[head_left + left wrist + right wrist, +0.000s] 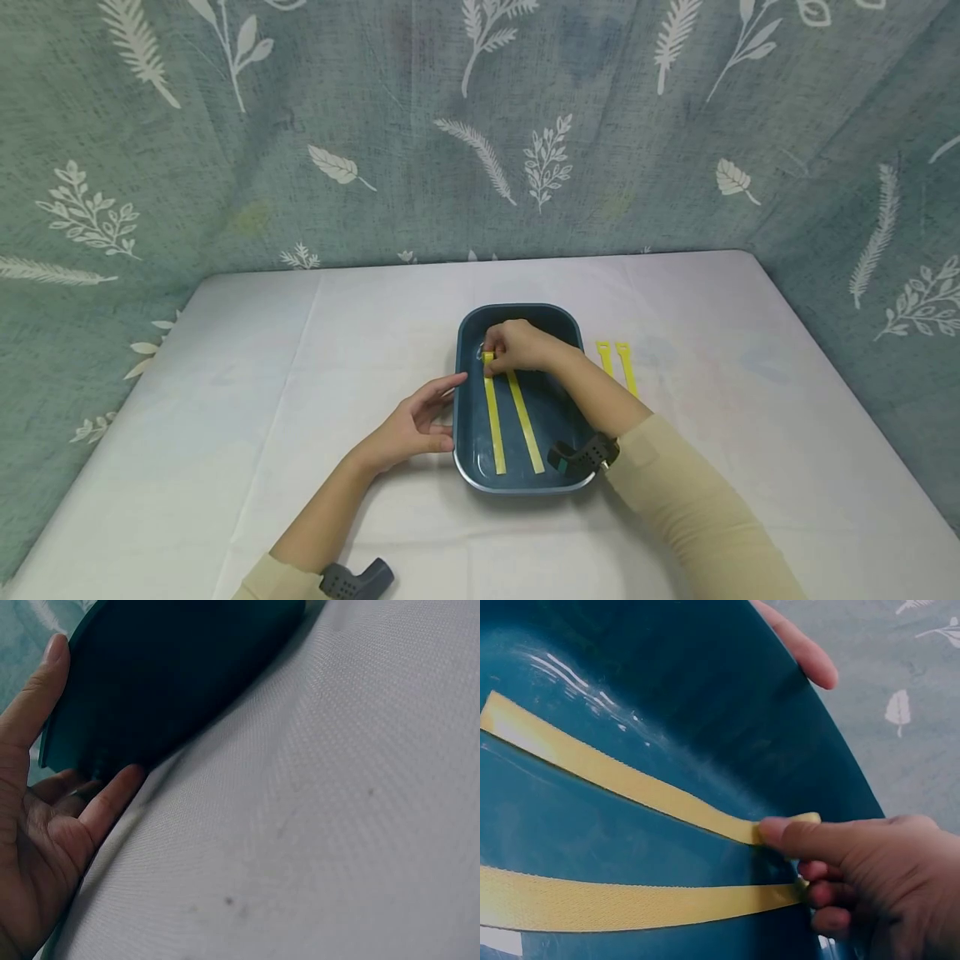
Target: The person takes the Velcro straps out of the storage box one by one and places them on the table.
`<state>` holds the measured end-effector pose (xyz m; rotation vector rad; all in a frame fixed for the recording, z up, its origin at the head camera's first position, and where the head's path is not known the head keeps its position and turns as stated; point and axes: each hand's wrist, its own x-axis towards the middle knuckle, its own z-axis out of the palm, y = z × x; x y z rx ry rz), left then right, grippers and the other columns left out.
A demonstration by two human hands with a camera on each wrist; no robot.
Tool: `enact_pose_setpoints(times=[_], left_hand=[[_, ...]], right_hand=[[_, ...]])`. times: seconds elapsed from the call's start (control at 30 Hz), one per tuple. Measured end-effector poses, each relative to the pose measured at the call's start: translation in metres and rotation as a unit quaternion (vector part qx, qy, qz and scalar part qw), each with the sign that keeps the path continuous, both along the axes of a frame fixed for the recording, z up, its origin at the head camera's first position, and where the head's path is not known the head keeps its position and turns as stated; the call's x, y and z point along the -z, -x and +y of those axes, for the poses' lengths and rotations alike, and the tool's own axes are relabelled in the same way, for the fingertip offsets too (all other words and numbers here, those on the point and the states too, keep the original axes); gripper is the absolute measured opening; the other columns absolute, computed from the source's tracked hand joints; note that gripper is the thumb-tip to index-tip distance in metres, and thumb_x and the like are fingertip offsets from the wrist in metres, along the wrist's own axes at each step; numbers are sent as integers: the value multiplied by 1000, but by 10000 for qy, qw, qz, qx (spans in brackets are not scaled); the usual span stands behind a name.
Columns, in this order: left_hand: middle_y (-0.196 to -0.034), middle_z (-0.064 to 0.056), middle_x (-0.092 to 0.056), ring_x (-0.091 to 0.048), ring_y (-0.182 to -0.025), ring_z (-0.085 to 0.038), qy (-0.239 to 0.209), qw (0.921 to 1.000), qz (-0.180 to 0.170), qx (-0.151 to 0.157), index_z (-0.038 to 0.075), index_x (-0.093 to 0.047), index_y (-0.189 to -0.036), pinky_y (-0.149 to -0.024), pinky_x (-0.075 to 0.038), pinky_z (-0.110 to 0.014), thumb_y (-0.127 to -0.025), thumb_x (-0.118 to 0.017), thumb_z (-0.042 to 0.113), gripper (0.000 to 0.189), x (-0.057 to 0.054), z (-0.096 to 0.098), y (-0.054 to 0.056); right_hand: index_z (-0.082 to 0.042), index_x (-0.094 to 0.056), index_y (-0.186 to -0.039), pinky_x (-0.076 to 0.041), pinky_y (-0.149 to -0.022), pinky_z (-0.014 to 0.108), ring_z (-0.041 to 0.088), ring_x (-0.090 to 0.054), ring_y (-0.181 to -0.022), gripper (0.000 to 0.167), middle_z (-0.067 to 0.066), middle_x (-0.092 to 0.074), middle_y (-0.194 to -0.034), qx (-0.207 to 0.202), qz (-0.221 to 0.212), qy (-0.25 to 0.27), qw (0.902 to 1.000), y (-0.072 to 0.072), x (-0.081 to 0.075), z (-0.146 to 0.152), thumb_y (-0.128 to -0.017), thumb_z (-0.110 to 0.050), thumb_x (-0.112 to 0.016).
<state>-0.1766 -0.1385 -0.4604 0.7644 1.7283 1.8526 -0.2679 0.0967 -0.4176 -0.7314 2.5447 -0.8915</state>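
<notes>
A dark blue-green tray (471, 446) stands on the table with two yellow strap-like cable ties (495, 425) lying lengthwise inside. My right hand (519, 345) reaches into it and pinches the far end of the left cable tie between thumb and fingers. In the right wrist view, that cable tie (645, 784) runs out from under the thumb, and the other cable tie (630, 901) passes close to the curled fingers. My left hand (411, 427) touches the tray's left side with its fingers spread, thumb along the near part. The left wrist view shows those fingers against the outer wall.
Two more yellow cable ties (626, 367) with slotted heads lie on the table right of the tray, partly hidden by my right forearm. A white cloth (360, 333) covers the table. Behind it hangs a leaf-patterned curtain (405, 183).
</notes>
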Motion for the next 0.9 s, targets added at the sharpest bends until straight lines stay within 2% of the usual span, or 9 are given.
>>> enact_pose_setpoints(times=[0.13, 0.27, 0.37, 0.57, 0.67, 0.9], left_hand=[[-155, -20, -18, -20, -140, -42, 11, 10000, -26, -4, 9, -28, -148, -96, -50, -35, -78, -78, 16, 87, -1, 0, -1], [-154, -22, -18, -20, -139, -44, -44, 10000, 2, 14, 6, -26, -148, -95, -50, -35, -78, -78, 15, 87, -1, 0, -1], [-154, -23, -18, -20, -139, -45, -54, 10000, 36, 0, 6, -27, -148, -95, -50, -35, -78, -78, 14, 87, 0, 0, -2], [-154, -21, -18, -20, -139, -44, 0, 10000, 89, -21, 7, -27, -148, -96, -50, -35, -78, -78, 14, 86, -1, -1, -2], [-155, -19, -17, -19, -140, -44, 25, 9999, 106, -21, 7, -28, -148, -97, -49, -35, -78, -78, 17, 86, -1, -1, -1], [-156, -15, -16, -17, -141, -43, 75, 9999, 131, -6, 9, -28, -148, -97, -49, -35, -79, -78, 17, 85, -1, 0, 0]], right_hand=[[-7, -64, -87, -43, -48, 19, 9, -50, -54, 14, -2, -56, -64, -130, 26, 388, 9992, -1, -1, 2, -82, -17, -73], [-6, -63, -93, -52, -50, 23, 13, -56, -54, 15, 3, -60, -67, -154, -303, 789, 9963, -2, -2, 2, -84, -17, -71], [-4, -63, -99, -57, -57, 27, 16, -63, -61, 18, 8, -64, -73, -140, -649, 1075, 9920, -3, -3, 3, -86, -14, -69], [1, -63, -109, -59, -69, 30, 19, -68, -74, 25, 9, -68, -80, -197, -985, 1504, 9835, -4, -5, 3, -88, -12, -66], [3, -62, -112, -59, -74, 33, 20, -69, -80, 26, 10, -70, -86, -212, -1298, 1892, 9731, -4, -6, 5, -89, -9, -62], [5, -53, -128, -57, -79, 47, 30, -69, -93, 40, 18, -71, -98, -191, -2045, 2953, 9331, -5, -12, 11, -90, -6, -60]])
